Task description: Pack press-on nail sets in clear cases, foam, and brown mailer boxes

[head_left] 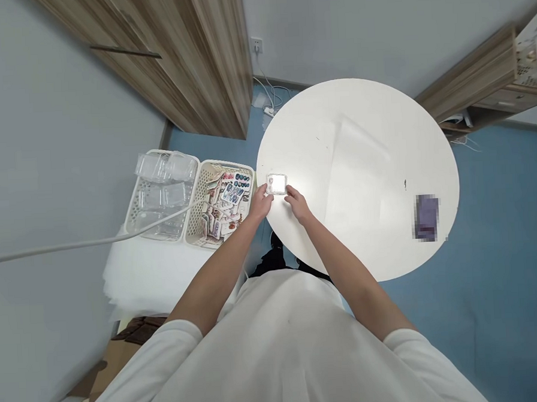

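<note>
Between my two hands is a small clear plastic box [277, 184] with a white, brightly lit middle and a small pinkish spot at its left. It is over the near left edge of the round white table [358, 118]; whether it touches the tabletop I cannot tell. My left hand [260, 202] grips the box's left side, fingers closed at its edge. At the right side, my right hand [298, 204] has thumb and fingers pinched on the lower right corner. What lies inside the box is too small to make out.
Left of the table stand a white basket [197, 238] of printed cards with colourful pieces and another basket [133, 193] of clear plastic boxes. A white cable [117, 238] crosses them. A blurred purple object [426, 218] lies at the table's right. A wooden cabinet [189, 61] stands behind.
</note>
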Tool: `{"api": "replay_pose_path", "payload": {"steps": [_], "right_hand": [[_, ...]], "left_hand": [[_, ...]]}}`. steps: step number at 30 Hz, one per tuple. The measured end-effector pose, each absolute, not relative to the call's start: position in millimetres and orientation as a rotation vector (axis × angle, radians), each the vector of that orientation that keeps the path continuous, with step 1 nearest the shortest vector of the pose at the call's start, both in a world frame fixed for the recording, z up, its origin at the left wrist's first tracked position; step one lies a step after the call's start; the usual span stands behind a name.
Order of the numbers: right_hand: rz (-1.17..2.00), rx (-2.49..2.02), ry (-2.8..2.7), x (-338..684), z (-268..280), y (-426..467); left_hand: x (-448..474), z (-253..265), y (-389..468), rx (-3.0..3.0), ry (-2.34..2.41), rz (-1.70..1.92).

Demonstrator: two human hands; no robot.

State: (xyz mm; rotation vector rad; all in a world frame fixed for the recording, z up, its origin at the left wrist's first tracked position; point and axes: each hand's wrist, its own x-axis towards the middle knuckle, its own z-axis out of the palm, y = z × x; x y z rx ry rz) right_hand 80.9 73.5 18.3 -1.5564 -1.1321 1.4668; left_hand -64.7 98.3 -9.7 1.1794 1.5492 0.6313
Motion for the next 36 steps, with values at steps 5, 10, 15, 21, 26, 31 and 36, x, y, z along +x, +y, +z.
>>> {"api": "replay_pose_path", "payload": {"steps": [5,10,15,21,26,31,36], "right_hand": [[1.456,-1.526,-1.126,78,21,73],[1.434,-1.599,-1.055,96,17,59],[1.350,-1.636,-1.016,146,20,27],[1.284,-1.664,-1.012,220,25,-33],[1.257,-1.696,-1.108,267,18,-82],[1.252,-1.727,-1.214,294,9,-110],[1.306,-1.675,-1.261,301,2,-113]], "left_hand": [[-64,-11,95,1.198,1.556,0.673],[-48,-11,85,1.220,1.475,0.801],[-4,-5,63,1.284,1.336,0.837],[53,3,19,1.424,1.195,0.728],[90,5,-22,1.492,1.156,0.580],[116,4,-50,1.544,1.179,0.490],[127,2,-63,1.553,1.272,0.483]]}}
